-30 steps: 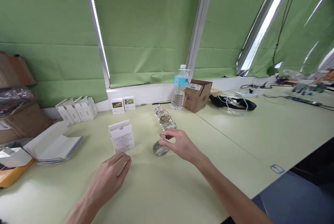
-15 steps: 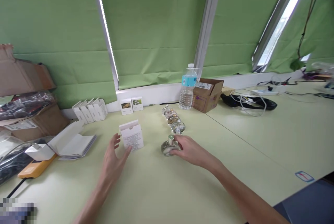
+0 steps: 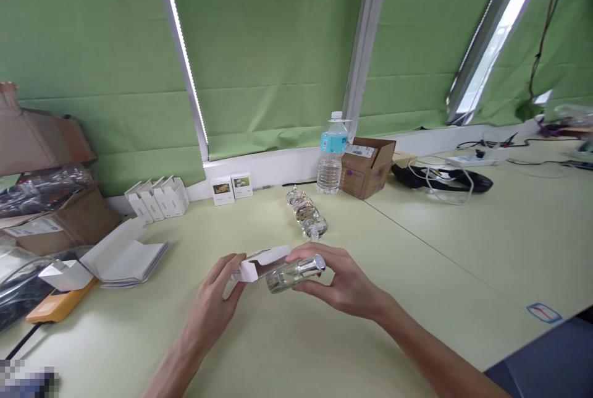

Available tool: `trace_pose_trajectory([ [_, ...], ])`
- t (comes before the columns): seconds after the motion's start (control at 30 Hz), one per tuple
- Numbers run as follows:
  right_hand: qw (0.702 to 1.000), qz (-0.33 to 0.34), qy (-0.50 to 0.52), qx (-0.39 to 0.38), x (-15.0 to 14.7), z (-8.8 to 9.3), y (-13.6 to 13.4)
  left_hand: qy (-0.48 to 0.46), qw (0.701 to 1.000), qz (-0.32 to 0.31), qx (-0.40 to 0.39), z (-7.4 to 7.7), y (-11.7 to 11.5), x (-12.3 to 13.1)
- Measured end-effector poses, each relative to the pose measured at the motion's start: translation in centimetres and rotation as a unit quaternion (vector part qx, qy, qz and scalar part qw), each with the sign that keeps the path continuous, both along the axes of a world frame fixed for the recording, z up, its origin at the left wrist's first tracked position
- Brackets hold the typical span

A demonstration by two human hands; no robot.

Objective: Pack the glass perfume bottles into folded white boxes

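Observation:
My left hand grips a white paper carton lying on its side, with its flaps open at the end nearest the bottle. My right hand holds a clear glass perfume bottle with a silver cap, level above the table. The bottle's base points at the carton's open end, almost touching it. Beyond my hands, a row of similar glass bottles lies on the pale green table. My fingers hide part of the carton.
Several white cartons and two picture boxes stand along the wall. A water bottle and a cardboard box stand at the back. Opened white packaging lies left. Black cables lie on the right.
Both hands have lifted off the table. The left hand has picked up the carton, and the right has raised the bottle and tipped it from upright to level, bringing them together.

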State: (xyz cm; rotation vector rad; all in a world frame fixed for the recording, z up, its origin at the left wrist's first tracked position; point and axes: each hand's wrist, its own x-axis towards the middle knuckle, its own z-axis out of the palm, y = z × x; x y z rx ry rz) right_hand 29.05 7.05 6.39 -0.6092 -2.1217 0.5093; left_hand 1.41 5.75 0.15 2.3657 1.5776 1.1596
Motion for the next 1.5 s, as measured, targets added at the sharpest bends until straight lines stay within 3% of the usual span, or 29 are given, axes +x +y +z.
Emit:
trace_pose_trajectory([
  [0.17, 0.995, -0.033, 0.063, 0.073, -0.1, -0.1, 0.2, 0.005, 1.0, -0.023, 0.007, 0.0, 0.0, 0.2],
  [0.33, 0.993, -0.028, 0.044, 0.104, -0.2, -0.6, 0.5, 0.015, 0.998, -0.052, 0.013, 0.0, -0.3, 0.3],
  [0.57, 0.996, 0.0, -0.039, 0.083, -0.6, -1.7, 0.3, 0.004, 0.999, -0.051, -0.008, -0.3, -0.4, 0.1],
  [0.9, 0.992, 0.014, -0.064, 0.104, -1.4, -1.9, -0.1, -0.018, 0.998, -0.065, 0.015, -0.4, -0.1, 0.1],
  [1.2, 0.989, 0.004, -0.072, 0.126, -1.5, -1.7, -0.1, -0.067, 0.994, -0.07, -0.055, -0.5, -0.1, -0.1],
  [1.5, 0.985, -0.041, 0.012, 0.165, -1.2, -1.5, 0.0, -0.094, 0.986, -0.071, -0.117, -0.6, -0.6, 0.0],
])
